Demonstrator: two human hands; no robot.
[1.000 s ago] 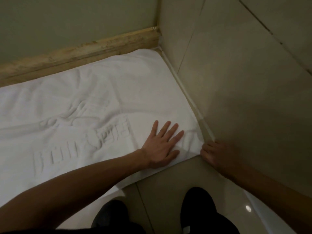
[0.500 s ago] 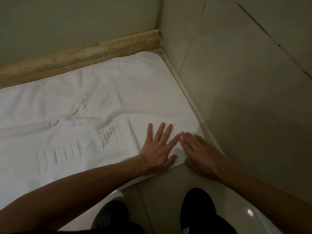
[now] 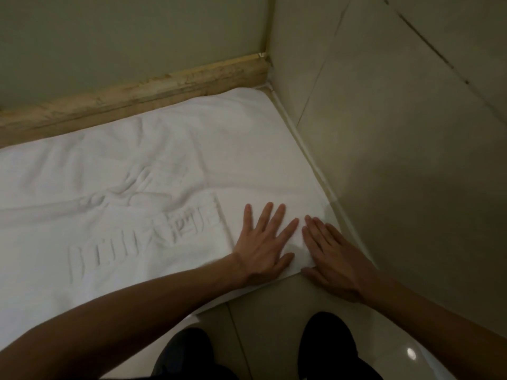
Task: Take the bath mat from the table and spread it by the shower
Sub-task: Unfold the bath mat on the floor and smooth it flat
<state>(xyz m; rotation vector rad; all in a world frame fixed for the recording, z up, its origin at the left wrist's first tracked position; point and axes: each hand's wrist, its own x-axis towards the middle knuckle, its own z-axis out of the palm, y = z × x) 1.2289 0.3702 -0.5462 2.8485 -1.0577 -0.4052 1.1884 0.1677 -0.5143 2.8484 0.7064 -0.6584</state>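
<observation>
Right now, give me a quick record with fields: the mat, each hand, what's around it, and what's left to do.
mat: white bath mat, spread on the floor, creased at its middle
left hand: flat, open, on the mat's near right corner
right hand: flat, open, on that corner's edge
surroundings: wooden sill behind, tiled wall to the right
remaining: probably smoothing the creases

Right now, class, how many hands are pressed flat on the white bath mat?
2. The left hand lies flat near the bath mat's near right corner; the right hand lies beside it on that corner, its heel over the mat's edge.
</observation>
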